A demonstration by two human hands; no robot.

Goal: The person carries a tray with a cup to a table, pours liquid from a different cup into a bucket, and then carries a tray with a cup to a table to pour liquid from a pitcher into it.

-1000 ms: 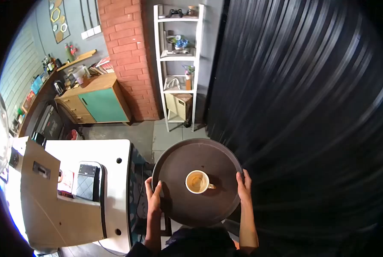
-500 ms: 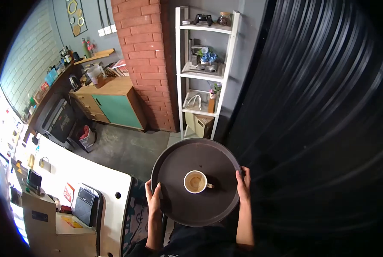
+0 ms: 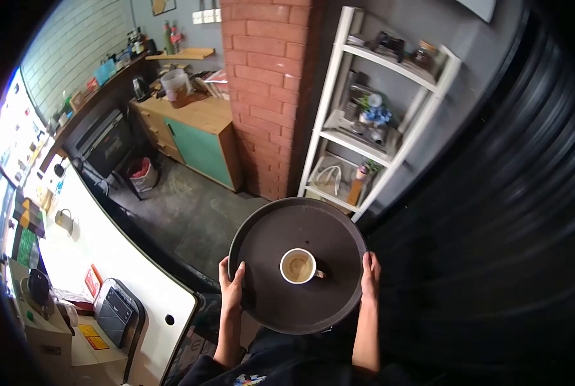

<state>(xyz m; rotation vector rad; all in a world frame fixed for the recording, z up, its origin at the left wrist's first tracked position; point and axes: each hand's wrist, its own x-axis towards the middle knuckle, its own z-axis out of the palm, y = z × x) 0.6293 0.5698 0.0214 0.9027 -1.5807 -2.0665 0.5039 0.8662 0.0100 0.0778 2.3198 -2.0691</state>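
Observation:
A round dark brown tray (image 3: pixel 274 302) is held level in front of my body. My left hand (image 3: pixel 232 283) grips its left rim, thumb on top and fingers around the edge. On the opposite side my right hand (image 3: pixel 370 276) is closed on the right rim. Near the tray's middle stands a white cup (image 3: pixel 298 266), its handle pointing right and brown residue showing inside. Neither hand touches the cup.
At the lower left is a white counter (image 3: pixel 152 293) with a black device (image 3: pixel 115 315). Beyond lie a wooden cabinet (image 3: pixel 200 151), a brick pillar (image 3: pixel 265 83) and a white shelf (image 3: pixel 323 128). A dark curtain (image 3: pixel 480 257) hangs on the right.
The view has turned and moved closer, so the shelf and cabinet appear larger and the shelf sits farther right. Both hands keep hold of the tray, with the cup still on it.

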